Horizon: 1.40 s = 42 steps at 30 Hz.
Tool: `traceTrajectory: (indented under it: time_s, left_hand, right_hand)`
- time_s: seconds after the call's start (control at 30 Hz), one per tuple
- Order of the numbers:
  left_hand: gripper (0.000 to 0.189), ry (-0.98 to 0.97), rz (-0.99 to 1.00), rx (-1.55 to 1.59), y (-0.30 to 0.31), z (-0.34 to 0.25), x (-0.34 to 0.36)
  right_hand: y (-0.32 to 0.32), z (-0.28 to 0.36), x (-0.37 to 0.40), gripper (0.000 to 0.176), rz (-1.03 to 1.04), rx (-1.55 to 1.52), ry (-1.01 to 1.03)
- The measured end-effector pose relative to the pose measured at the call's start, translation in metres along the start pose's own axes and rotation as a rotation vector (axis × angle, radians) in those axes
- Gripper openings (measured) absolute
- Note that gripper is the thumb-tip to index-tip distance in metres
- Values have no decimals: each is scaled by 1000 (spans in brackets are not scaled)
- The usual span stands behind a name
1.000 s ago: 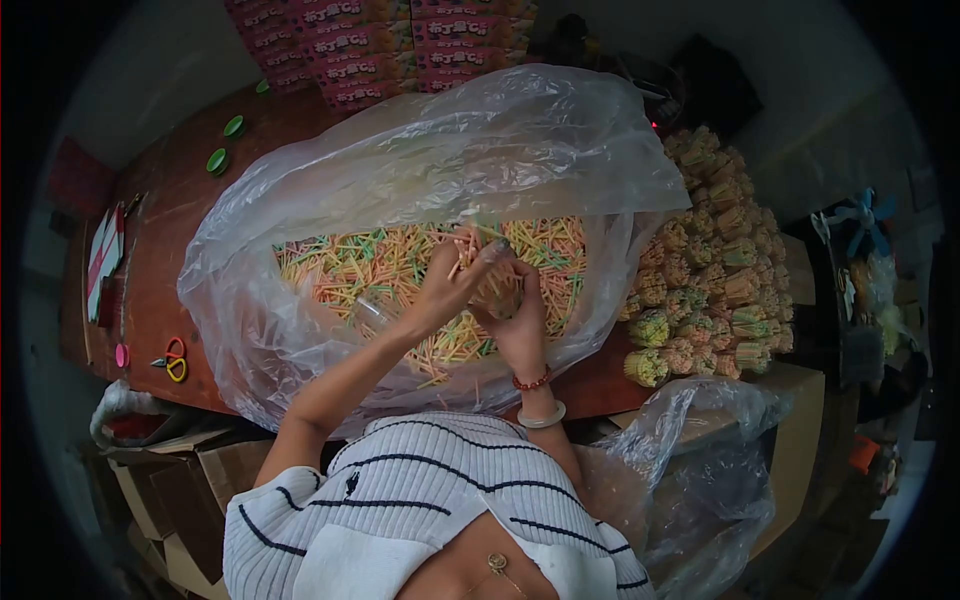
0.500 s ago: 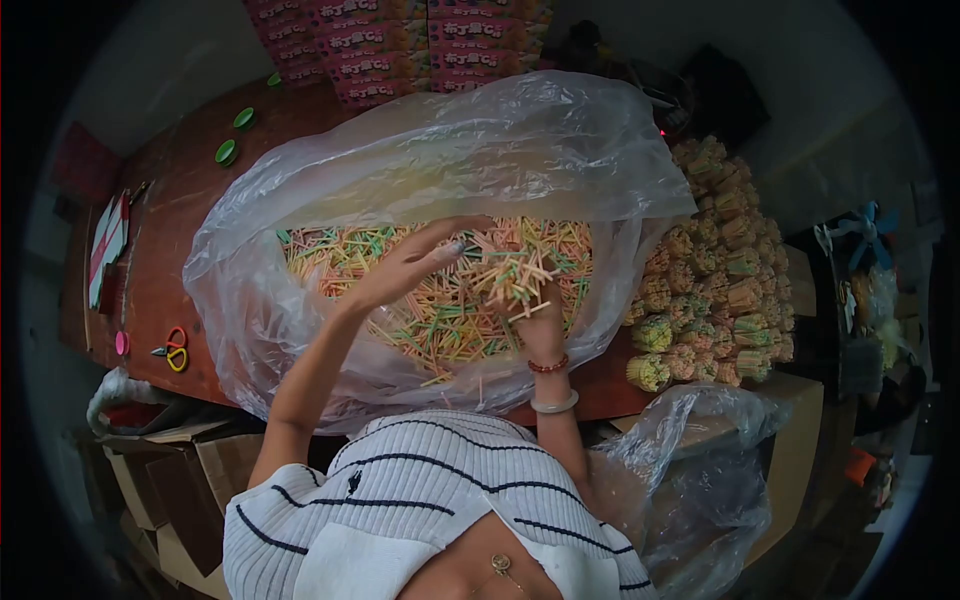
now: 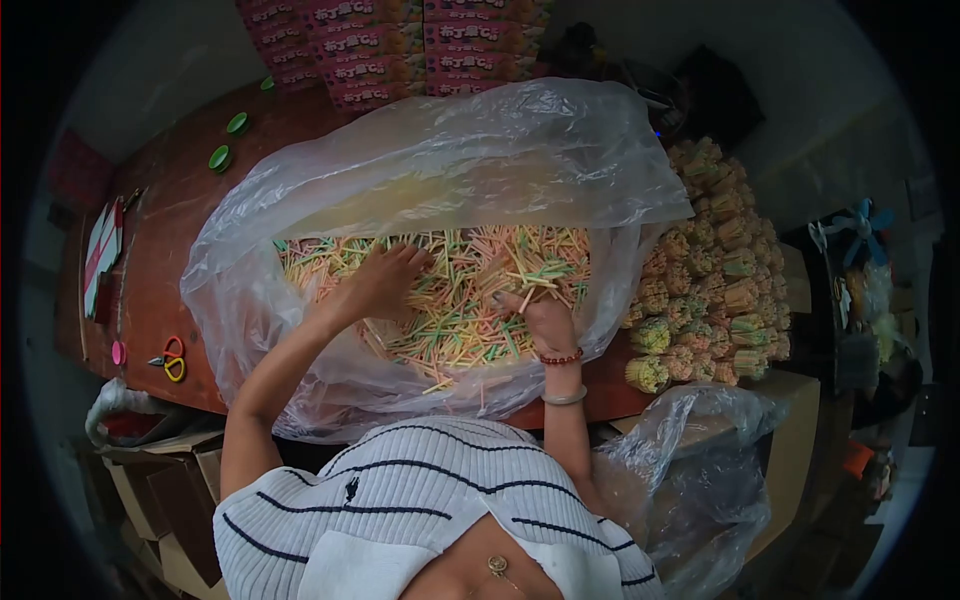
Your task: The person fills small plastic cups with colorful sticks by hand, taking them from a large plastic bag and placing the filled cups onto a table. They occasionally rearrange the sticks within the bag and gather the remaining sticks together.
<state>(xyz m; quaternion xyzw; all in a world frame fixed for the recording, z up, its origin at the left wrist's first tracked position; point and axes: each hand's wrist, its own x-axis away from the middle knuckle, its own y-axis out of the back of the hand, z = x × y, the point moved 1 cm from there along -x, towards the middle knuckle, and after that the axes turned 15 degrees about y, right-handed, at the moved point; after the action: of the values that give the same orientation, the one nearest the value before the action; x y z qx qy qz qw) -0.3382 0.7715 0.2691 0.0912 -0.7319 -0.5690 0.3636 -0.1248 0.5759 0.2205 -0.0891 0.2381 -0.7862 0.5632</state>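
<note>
In the plastic bag (image 3: pixel 440 190), the left hand (image 3: pixel 385 283) is arching over pastel sticks (image 3: pixel 460 315), the right hand (image 3: pixel 548 324) lying half-buried — whether either grip is pinching, I cannot tell.

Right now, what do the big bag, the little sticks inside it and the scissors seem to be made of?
The big bag: thin, translucent plastic film, glossy, judging by its crinkles and highlights. The little sticks: pastel, fairly matt; perhaps paper or plastic, too small to tell. The scissors: probably metal blades, from their grey look; likely plastic handles, from the bright red and yellow.
</note>
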Motion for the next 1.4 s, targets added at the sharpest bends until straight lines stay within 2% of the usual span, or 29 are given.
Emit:
traceTrajectory:
  time_s: [0.03,0.07,0.1,0.17,0.2,0.23,0.3,0.33,0.4,0.43,0.5,0.53,0.57,0.6,0.63,0.67,0.7,0.73,0.8,0.93,1.0,1.03,1.1,1.17,1.2,1.33,1.4]
  left_hand:
    - [104,-3,-1,5,-8,-2,-1]
    - [88,-30,-130,75,-21,-2,1]
    - [73,-54,-270,139,-23,0,-1]
    - [69,-37,-255,253,-23,1,2]
    - [64,-20,-250,367,-21,3,1]
    - [64,-22,-252,369,-25,8,-3]
    - [53,99,-175,544,-39,21,-13]
    - [53,96,-177,541,-22,14,-5]
    - [43,356,90,884,1,-6,15]
    - [43,357,90,886,-1,-17,20]
    - [38,359,-42,1547,-5,-32,30]
    - [38,364,-41,1548,-8,-32,29]
    - [38,257,-18,1667,-14,-33,27]
    - [39,145,6,1783,-11,-38,29]
    - [39,146,7,1786,-7,-43,32]
    - [41,55,8,1787,-2,-53,34]
    - [44,-35,7,1787,8,-64,38]
    - [44,-34,5,1791,14,-72,38]
    - [46,-151,-28,1642,23,-85,39]
    - [49,-193,-32,1746,29,-103,36]
    - [41,-285,-190,1672,29,-111,35]
    - [41,-286,-188,1671,25,-113,33]
    - [40,-285,-294,1419,12,-116,27]
    - [41,-352,-276,1437,-8,-112,14]
    - [41,-417,-258,1457,-6,-111,14]
    - [47,-387,-150,1619,1,-111,21]
    - [52,-460,-135,1640,4,-118,23]
  right_hand:
    - [10,-12,1,36,31,259,93]
    - [19,-22,3,33,61,514,187]
    - [9,-12,-3,33,66,514,197]
    - [-21,15,1,33,-106,-234,-6]
    - [-21,15,-1,45,-15,-366,70]
    - [-21,14,-2,45,-14,-362,70]
    - [-28,13,-2,57,-116,-483,73]
    - [-25,10,-1,67,-110,-552,19]
    - [-39,2,7,61,-160,-518,-7]
    - [-50,1,11,55,-206,-487,-35]
    - [-62,10,12,58,-128,-372,22]
    - [-64,18,11,61,-70,162,192]
    - [-68,26,11,65,-5,698,353]
    - [-70,32,12,65,-5,698,347]
    - [-71,38,12,69,-3,821,357]
    - [-71,42,12,72,1,945,367]
    - [-71,42,13,72,4,947,365]
    - [-72,41,14,72,-15,962,397]
    - [-71,36,16,72,-34,974,428]
    - [-67,28,19,73,-51,942,466]
    - [-69,29,20,72,-68,950,476]
    - [-72,30,19,72,-56,913,470]
    - [-73,28,20,71,-44,874,464]
    - [-71,23,23,73,-31,955,359]
    - [-73,24,23,73,-35,955,361]
    - [-78,28,21,75,-71,805,403]
    - [-76,23,21,74,-65,755,440]
